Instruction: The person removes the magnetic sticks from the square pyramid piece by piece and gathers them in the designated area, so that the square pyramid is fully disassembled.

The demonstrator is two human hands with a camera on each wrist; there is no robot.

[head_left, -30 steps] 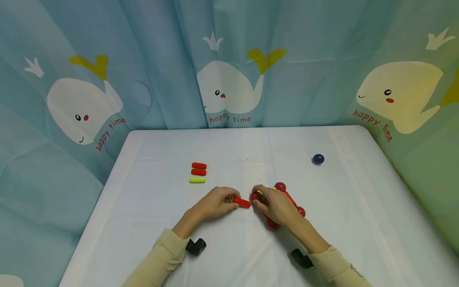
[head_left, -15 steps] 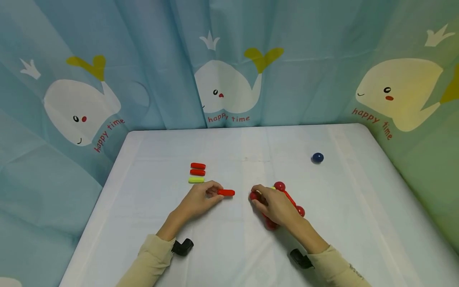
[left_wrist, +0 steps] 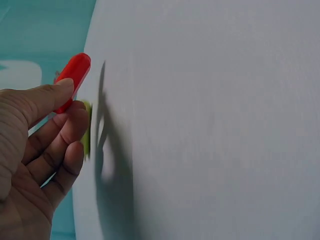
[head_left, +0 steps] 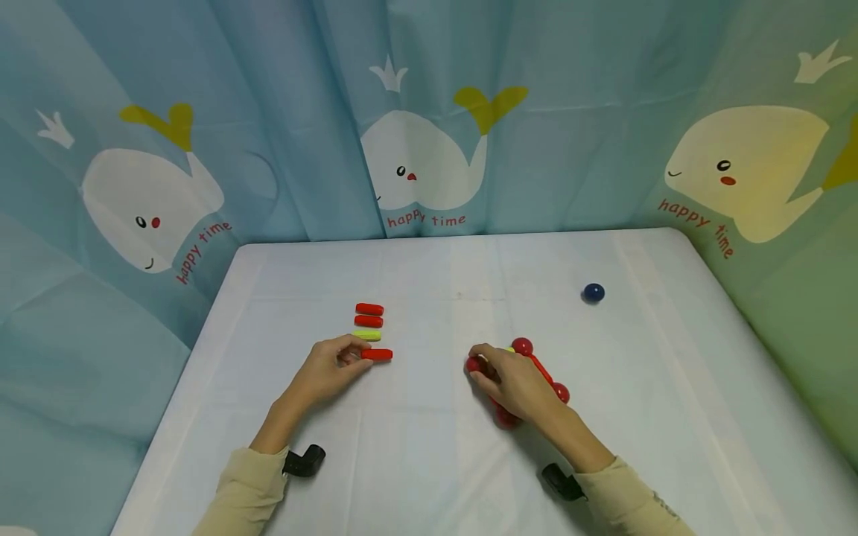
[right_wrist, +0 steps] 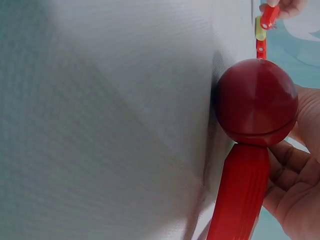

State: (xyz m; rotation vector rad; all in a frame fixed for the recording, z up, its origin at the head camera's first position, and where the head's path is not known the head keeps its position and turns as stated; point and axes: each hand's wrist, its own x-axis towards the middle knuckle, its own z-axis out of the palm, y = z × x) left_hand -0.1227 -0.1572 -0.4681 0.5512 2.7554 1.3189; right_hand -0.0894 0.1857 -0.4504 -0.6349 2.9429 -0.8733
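Observation:
My left hand (head_left: 331, 370) pinches a short red building stick (left_wrist: 75, 75) between thumb and fingertips, close beside a yellow-green stick (head_left: 367, 336). In the left wrist view the stick is raised off the white table, with its shadow to the right. My right hand (head_left: 512, 380) rests over a frame of red balls and sticks, thumb and fingers round the red ball (head_left: 473, 365) at its left corner. A red stick (right_wrist: 239, 192) joins a large red ball (right_wrist: 256, 102) in the right wrist view. The hand hides much of the frame, including most of a yellow piece.
Two red sticks (head_left: 369, 315) lie stacked in a row behind the yellow-green one. A dark blue ball (head_left: 593, 292) sits at the back right of the white table (head_left: 429, 461). A whale-print curtain (head_left: 302, 149) hangs along the table's far and side edges.
My left hand has carried the red stick leftward, away from the ball-and-stick frame, to the row of loose sticks. The right hand and the frame have stayed put.

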